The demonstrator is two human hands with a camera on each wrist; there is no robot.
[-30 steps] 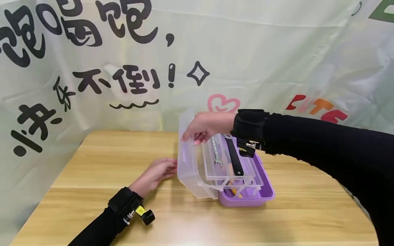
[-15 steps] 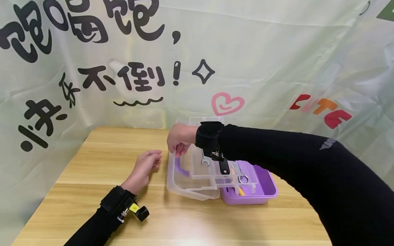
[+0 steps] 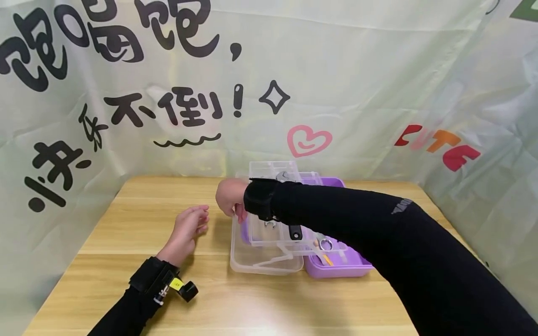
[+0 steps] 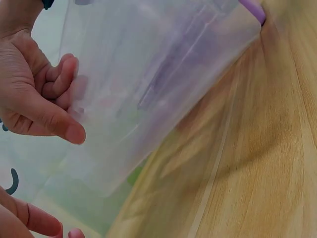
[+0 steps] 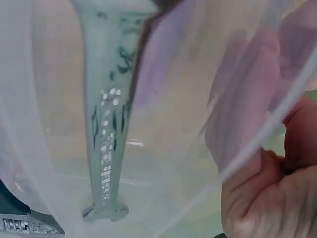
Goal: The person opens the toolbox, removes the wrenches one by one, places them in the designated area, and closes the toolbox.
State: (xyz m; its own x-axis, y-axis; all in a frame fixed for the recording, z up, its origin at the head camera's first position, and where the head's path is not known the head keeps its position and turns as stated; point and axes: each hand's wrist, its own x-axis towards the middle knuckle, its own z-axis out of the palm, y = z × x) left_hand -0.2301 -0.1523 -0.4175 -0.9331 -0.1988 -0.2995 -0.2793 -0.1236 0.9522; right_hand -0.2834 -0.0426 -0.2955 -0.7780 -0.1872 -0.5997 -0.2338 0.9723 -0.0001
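A toolbox with a purple base point(image 3: 340, 271) stands on the table, its clear lid point(image 3: 266, 268) swung over to the left and down near the tabletop. My right hand point(image 3: 230, 198) pinches the lid's left edge; in the right wrist view its fingers point(image 5: 242, 99) show behind the clear plastic. Left of the lid, my left hand point(image 3: 187, 229) hovers apart from it, fingers loosely bent and holding nothing. Clear trays point(image 3: 272, 165) are spread out over the base. They carry an open-ended wrench point(image 5: 109, 129) and a black-handled tool point(image 3: 295, 232), partly hidden by my right sleeve.
A ring-ended wrench point(image 3: 325, 243) and a yellow piece point(image 3: 328, 260) show in the base area. Behind the wooden table point(image 3: 235, 308) hangs a printed cloth point(image 3: 357, 84). My right forearm point(image 3: 336, 205) crosses above the toolbox.
The lid has swung left and downward with my right hand on its edge, and the trays have spread leftward with it. My left hand has drawn back to the left, away from the lid.
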